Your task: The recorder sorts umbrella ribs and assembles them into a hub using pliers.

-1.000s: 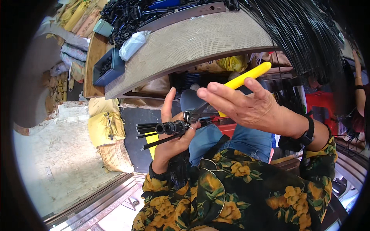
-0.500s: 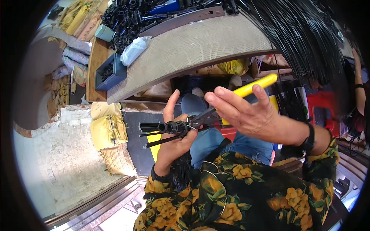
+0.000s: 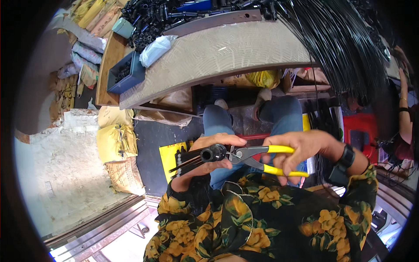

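The right fingers (image 3: 275, 139) grip yellow-handled pliers (image 3: 257, 151), whose jaws sit just beside the black fitting (image 3: 214, 153) pinched between the left fingers (image 3: 218, 139), with dark rods (image 3: 187, 163) jutting out left of those, and the worktop (image 3: 222, 48) lying well beyond both hands.

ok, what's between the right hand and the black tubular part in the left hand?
Head view: the grey head of the yellow-handled pliers. The right hand is on the handles; the left hand holds the black tubular part.
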The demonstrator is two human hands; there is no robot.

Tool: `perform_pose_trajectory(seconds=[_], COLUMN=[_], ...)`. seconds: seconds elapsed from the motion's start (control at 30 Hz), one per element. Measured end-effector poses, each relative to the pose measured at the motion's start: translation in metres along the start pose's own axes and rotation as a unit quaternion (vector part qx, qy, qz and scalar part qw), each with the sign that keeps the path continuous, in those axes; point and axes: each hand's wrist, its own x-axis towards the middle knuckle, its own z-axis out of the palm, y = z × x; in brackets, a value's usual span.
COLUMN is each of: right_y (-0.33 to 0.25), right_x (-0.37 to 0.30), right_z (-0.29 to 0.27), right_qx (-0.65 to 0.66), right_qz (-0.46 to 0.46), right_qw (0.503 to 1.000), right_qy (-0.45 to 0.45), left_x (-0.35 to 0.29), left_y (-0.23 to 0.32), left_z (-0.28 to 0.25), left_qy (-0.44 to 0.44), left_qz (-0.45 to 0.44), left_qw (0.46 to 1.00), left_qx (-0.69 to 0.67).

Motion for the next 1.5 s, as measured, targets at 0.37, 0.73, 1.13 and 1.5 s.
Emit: perform_pose_trajectory(seconds=[0.37, 0.73, 1.13, 1.5], right_y=[-0.001, -0.024, 0.007, 0.033], right_x=[-0.002, 0.022, 0.041, 0.051], right_z=[0.007, 0.027, 0.012, 0.004], right_qx=[0.002, -0.812, -0.729, 0.081], right_qz=[-0.010, -0.165, -0.236, -0.168], right_qw=[1.000, 0.389, 0.453, 0.982], right_qy=[0.020, 0.403, 0.456, -0.044], left_x=[0.005, -0.004, 0.002, 0.010], left_y=[-0.009, -0.025, -0.027, -0.006], left_z=[-0.011, 0.012, 0.007, 0.000], left_qy=[-0.069, 0.200, 0.222, 0.174], left_qz=[0.013, 0.042, 0.085, 0.036], left_qw=[0.997, 0.978, 0.969, 0.981], left_qx=[0.035, -0.053, -0.071, -0.074])
